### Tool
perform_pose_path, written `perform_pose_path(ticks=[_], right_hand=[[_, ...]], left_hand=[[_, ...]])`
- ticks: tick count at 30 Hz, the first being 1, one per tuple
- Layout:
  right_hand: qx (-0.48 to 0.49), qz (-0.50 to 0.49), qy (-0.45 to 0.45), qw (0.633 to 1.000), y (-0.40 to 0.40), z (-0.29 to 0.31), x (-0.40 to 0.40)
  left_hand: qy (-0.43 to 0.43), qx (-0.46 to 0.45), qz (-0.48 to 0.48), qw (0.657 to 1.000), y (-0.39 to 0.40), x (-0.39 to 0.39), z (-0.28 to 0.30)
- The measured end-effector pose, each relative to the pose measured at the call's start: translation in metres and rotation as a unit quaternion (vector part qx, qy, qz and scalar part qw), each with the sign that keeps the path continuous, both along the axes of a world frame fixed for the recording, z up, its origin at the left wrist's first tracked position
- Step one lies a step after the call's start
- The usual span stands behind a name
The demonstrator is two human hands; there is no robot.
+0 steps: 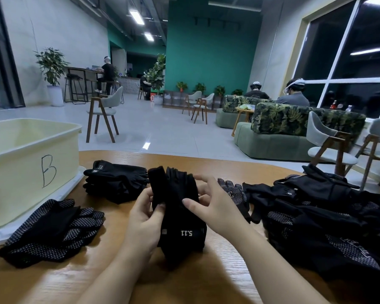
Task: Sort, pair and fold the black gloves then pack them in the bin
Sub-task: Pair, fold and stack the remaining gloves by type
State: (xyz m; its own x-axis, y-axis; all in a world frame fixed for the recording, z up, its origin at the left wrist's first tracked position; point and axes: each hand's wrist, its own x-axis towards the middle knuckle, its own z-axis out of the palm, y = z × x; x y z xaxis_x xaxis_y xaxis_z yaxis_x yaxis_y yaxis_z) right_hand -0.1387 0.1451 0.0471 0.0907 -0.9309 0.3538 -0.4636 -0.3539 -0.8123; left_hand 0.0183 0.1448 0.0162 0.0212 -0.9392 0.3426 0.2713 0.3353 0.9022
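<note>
Wood table – L hand & R hand both gripping black glove pair.

What the head view hides or cuts off

The bin runs off the left edge, its floor unseen behind the near wall; the held gloves cover the left hand's fingertips and part of the right hand's fingers, and how many gloves are held cannot be told; the right pile is cut by the right edge, its count unclear; the stack sits partly behind the held gloves; both forearms leave the bottom edge.
</note>
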Motion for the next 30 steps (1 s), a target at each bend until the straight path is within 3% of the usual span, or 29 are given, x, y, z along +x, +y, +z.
perform_pose_path(ticks=[4, 9, 14, 22, 25, 30], right_hand=[[-0.031, -0.017, -0.055, 0.998, -0.002, -0.01, 0.007], [-0.096, -0.107, 0.009, 0.99, -0.005, -0.017, 0.006], [-0.082, -0.135, 0.042, 0.987, -0.006, -0.016, 0.005], [-0.007, -0.106, 0.089, 0.99, -0.002, -0.019, 0.004], [-0.005, -0.103, 0.081, 0.991, -0.007, -0.019, 0.004], [-0.032, -0.12, 0.04, 0.991, -0.021, -0.002, 0.002]], left_hand=[[-0.012, 0.02, 0.033, 0.999, -0.006, 0.003, -0.003], [-0.033, 0.025, 0.049, 0.998, -0.01, 0.005, -0.008], [-0.137, 0.01, 0.101, 0.985, -0.012, 0.008, -0.011], [-0.153, 0.014, 0.106, 0.982, -0.018, 0.012, -0.017], [-0.258, -0.016, 0.09, 0.962, -0.015, 0.011, -0.021], [-0.442, -0.022, 0.068, 0.894, -0.016, 0.009, -0.03]])
